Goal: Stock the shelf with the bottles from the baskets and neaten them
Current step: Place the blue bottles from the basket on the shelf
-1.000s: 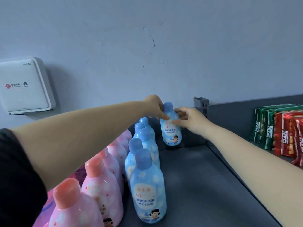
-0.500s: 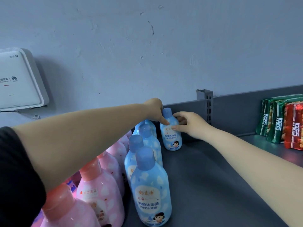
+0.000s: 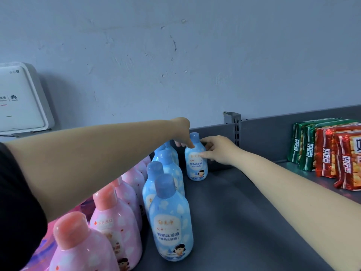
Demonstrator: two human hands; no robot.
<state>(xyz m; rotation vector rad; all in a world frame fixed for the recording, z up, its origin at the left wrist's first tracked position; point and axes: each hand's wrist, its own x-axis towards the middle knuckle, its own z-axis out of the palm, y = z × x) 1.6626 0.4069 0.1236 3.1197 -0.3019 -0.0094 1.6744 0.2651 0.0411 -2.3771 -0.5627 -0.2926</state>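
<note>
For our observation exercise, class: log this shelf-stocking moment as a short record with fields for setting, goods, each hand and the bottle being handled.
setting: dark grey shelf against a pale wall
goods: row of blue bottles, pink bottles to their left, snack packets far right
left hand: fingers on handled bottle's cap and shoulder
right hand: grip round bottle's side
handled bottle: upright at back, label forward

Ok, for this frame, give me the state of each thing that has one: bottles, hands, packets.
Blue bottle at the back: upright on the grey shelf, capped, held by both hands.
Left hand: fingers on that bottle's neck.
Right hand: gripping its side.
Row of blue bottles: upright, capped.
Row of pink bottles: upright, capped.
Green and red snack packets: standing on edge, sealed.
</note>
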